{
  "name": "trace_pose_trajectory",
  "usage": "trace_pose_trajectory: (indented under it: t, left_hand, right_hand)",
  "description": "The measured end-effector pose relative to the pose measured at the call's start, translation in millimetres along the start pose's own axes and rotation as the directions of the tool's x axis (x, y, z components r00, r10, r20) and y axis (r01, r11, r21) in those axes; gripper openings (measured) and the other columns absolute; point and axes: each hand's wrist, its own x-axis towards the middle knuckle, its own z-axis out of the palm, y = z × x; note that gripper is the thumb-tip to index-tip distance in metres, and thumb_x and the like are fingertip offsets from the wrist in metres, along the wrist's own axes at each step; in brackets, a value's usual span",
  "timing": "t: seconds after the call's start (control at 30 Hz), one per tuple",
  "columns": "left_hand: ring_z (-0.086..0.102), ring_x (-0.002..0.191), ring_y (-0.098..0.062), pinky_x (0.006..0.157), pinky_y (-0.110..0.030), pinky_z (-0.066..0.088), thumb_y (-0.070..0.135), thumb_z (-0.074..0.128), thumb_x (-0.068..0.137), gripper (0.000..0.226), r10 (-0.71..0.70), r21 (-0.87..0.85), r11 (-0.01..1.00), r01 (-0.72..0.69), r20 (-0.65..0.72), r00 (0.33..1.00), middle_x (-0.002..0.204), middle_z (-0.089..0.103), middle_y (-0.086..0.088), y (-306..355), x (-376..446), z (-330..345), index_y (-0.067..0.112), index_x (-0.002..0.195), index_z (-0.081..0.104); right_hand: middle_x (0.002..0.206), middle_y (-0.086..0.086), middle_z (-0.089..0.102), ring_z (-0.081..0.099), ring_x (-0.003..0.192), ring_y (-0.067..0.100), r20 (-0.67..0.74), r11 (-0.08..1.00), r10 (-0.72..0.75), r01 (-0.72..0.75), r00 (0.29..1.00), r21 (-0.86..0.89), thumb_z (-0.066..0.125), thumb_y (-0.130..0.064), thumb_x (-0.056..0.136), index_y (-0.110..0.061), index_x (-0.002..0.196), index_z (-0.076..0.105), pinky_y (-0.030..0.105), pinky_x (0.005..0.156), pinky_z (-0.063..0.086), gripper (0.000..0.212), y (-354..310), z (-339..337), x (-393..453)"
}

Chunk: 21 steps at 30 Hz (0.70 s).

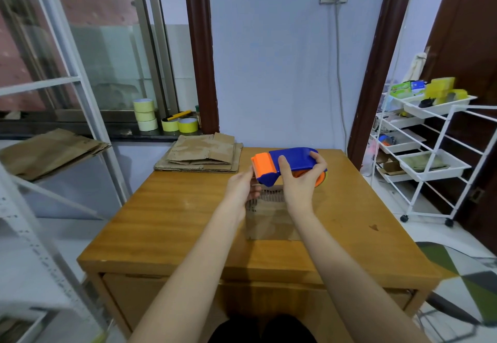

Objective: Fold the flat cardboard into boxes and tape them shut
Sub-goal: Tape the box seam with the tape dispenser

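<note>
Small brown corrugated cardboard box (pixel 271 221) sits near the middle of the orange-brown wooden table (pixel 172 221), directly below both hands. Plain brown top, fluted corrugated edge showing along its far end, small notches along the left edge. Whether its flaps are fully closed can't be told, hands and dispenser cover the far part.

Blue plastic tape dispenser with orange front roller and orange roll (pixel 289 165) is held in the air just above the box's far end, serrated edge pointing left. Right hand (pixel 301 178) grips the blue body, thumb on the near side, fingers curled over the top. Left hand (pixel 242 186) is at the dispenser's orange front end, fingers curled by the cutter; whether they pinch tape can't be told, no tape end is visible.

Stack of flat brown cardboard sheets (pixel 201 157) lies on the table's far left corner, well apart from the box. More flattened cardboard (pixel 51 151) rests on the white metal shelf at left. Yellow and pale tape rolls (pixel 161 118) stand on the dark window ledge behind. White wheeled cart with trays (pixel 430 138) at right.
</note>
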Motion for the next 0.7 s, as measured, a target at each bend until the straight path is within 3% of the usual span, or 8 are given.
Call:
trace_pose_trajectory:
  t: [0.23, 0.37, 0.6, 0.7]
  left_hand:
    - [0.051, 0.057, -0.011, 0.057, -0.020, 0.046, 0.036, 0.051, 0.097, 0.030, -0.013, -0.023, 1.000, 0.013, -0.019, 1.000, 0.070, 0.060, -0.004, 0.2, -2.7, 1.6, 0.009, 0.093, 0.063]
    - [0.049, 0.054, -0.010, 0.055, -0.019, 0.044, 0.028, 0.051, 0.099, 0.024, -0.034, -0.033, 0.999, 0.033, -0.037, 0.999, 0.065, 0.058, -0.003, 1.6, -1.1, 2.8, 0.011, 0.086, 0.061]
    - [0.048, 0.052, -0.009, 0.050, -0.017, 0.045, 0.023, 0.051, 0.099, 0.019, -0.041, 0.002, 0.999, 0.041, -0.042, 0.998, 0.062, 0.057, -0.001, 3.1, -0.9, 2.5, 0.009, 0.090, 0.062]
    - [0.049, 0.054, -0.010, 0.050, -0.019, 0.045, 0.028, 0.051, 0.099, 0.024, -0.046, 0.015, 0.999, 0.047, -0.022, 0.999, 0.066, 0.058, -0.003, 5.0, -1.3, 2.0, 0.009, 0.088, 0.061]
  right_hand:
    - [0.110, -0.012, 0.042, 0.056, 0.091, -0.001, -0.004, 1.000, 0.001, -0.001, 1.000, 0.021, 0.070, -0.007, 0.084, -0.008, 0.135, 0.028, 0.009, 0.069, 0.047, 0.066, 0.9, -0.8, 0.9]
    - [0.110, -0.011, 0.042, 0.056, 0.083, -0.013, -0.001, 1.000, -0.004, 0.004, 1.000, 0.019, 0.070, -0.007, 0.085, -0.007, 0.133, 0.028, 0.009, 0.070, 0.046, 0.064, 3.5, -1.1, 0.0]
    - [0.110, -0.012, 0.042, 0.056, 0.088, -0.005, 0.001, 1.000, -0.005, 0.005, 1.000, 0.025, 0.068, -0.010, 0.086, -0.009, 0.134, 0.026, 0.010, 0.069, 0.047, 0.063, 3.2, -1.3, -2.1]
    - [0.116, -0.004, 0.043, 0.056, 0.091, -0.003, -0.011, 1.000, -0.016, 0.016, 1.000, 0.015, 0.068, -0.012, 0.086, -0.009, 0.133, 0.026, 0.011, 0.072, 0.048, 0.063, 3.2, -1.4, -2.3]
